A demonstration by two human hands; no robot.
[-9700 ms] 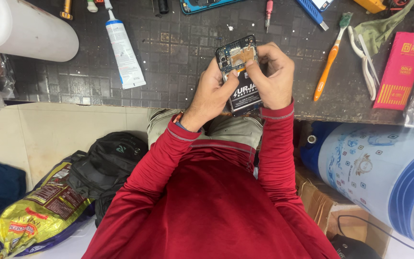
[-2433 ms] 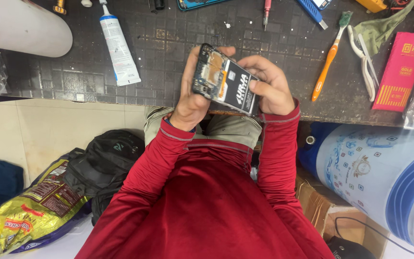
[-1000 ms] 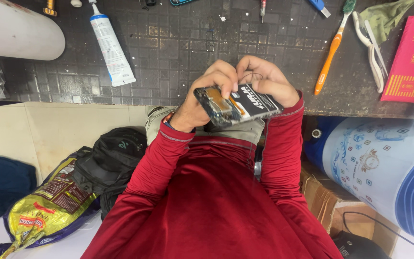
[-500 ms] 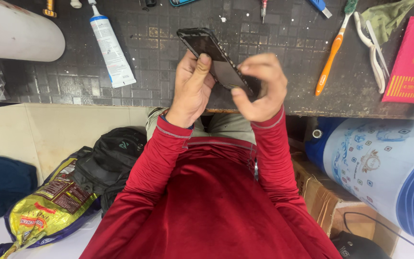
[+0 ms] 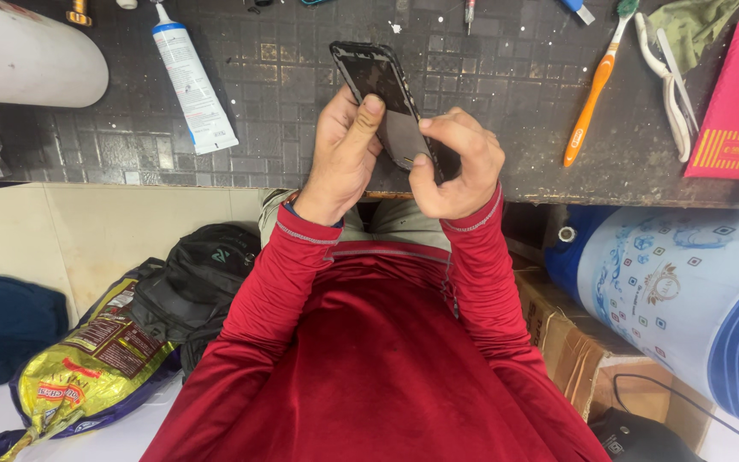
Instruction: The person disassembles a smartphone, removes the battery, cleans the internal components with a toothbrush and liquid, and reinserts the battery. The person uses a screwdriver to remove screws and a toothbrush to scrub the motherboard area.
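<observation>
Black phone (image 5: 378, 85) sits clamped between left hand (image 5: 344, 154) and right hand (image 5: 455, 162) fingers.

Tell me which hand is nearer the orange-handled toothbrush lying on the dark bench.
Right. The right hand sits just left of the orange-handled toothbrush; the left hand is farther away, beyond the dark phone both hold.

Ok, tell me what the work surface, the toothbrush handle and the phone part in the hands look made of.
Work surface: likely rubber matting, dark, matte, square grid embossed.
Toothbrush handle: orange plastic, smooth with slight sheen.
Phone part: probably glass or plastic, thin rigid black panel, scuffed; left hand and right hand grip it.
</observation>
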